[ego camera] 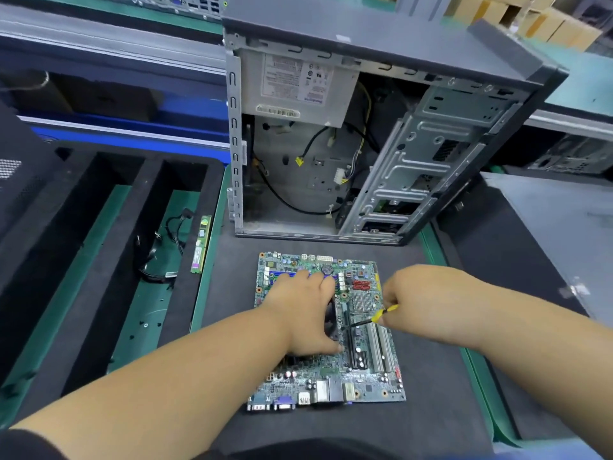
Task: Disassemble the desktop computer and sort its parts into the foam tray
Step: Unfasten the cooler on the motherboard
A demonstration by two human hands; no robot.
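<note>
A green motherboard (365, 376) lies flat on the dark mat in front of me. My left hand (305, 313) rests palm down over the black cooler fan (331, 322) in the board's middle, hiding most of it. My right hand (418, 293) grips a yellow-handled screwdriver (381, 315) whose dark tip points at the board just right of the fan. The open computer case (331, 144) stands behind the board, its power supply (298, 84) and loose cables still inside. The black foam tray (83, 260) lies to the left, holding a memory stick (200, 244) and a black cable bundle (159, 257).
A grey side panel (557, 227) lies on the right of the mat. A black perforated panel (16, 180) sits at the far left. Another computer's rear ports (199, 3) show at the top, and cardboard boxes (530, 18) stand at the upper right.
</note>
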